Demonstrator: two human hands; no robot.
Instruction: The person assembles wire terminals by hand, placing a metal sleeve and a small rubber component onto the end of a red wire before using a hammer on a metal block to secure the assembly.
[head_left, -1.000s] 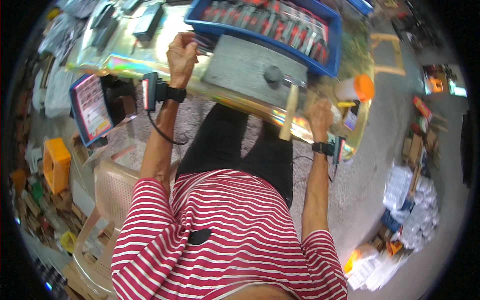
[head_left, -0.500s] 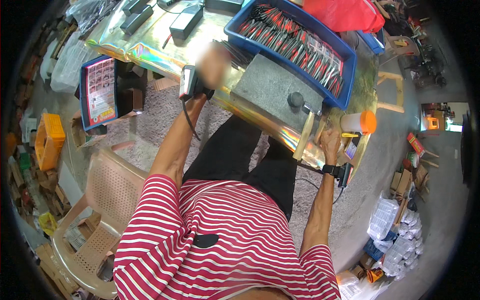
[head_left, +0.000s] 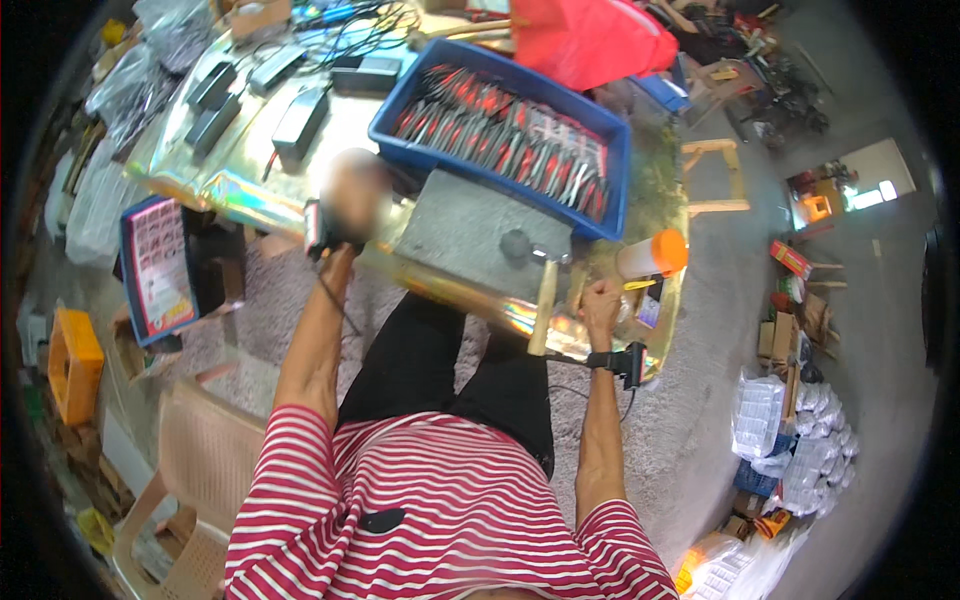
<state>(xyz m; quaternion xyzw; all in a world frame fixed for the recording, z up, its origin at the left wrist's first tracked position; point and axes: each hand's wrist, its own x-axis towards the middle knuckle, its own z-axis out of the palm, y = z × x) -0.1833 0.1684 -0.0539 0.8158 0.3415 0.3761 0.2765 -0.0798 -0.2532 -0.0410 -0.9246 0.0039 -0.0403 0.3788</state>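
My left hand (head_left: 355, 195) is over the table's near edge, left of a grey slab (head_left: 465, 225); it is blurred, so its fingers and anything in them cannot be made out. A hammer lies on the slab's right end, its dark head (head_left: 515, 243) on the slab and its wooden handle (head_left: 544, 305) reaching past the table's near edge. Right of the handle, my right hand (head_left: 600, 305) rests low at the table with fingers curled; what they hold, if anything, is hidden. A clear jar with an orange lid (head_left: 668, 252) and a small yellow-handled tool (head_left: 638, 285) sit beside it.
Behind the slab stands a blue bin (head_left: 622, 190) full of black-and-red tools. Black boxes (head_left: 300, 122) and cables lie at the far left of the table. A red bag (head_left: 590, 40) is at the back. A plastic chair (head_left: 215, 440) stands to my left, cartons and wrapped packs at right.
The view has shifted, so the table sits further left and more of its far side shows. Both hands keep about the same places beside the slab and the jar.
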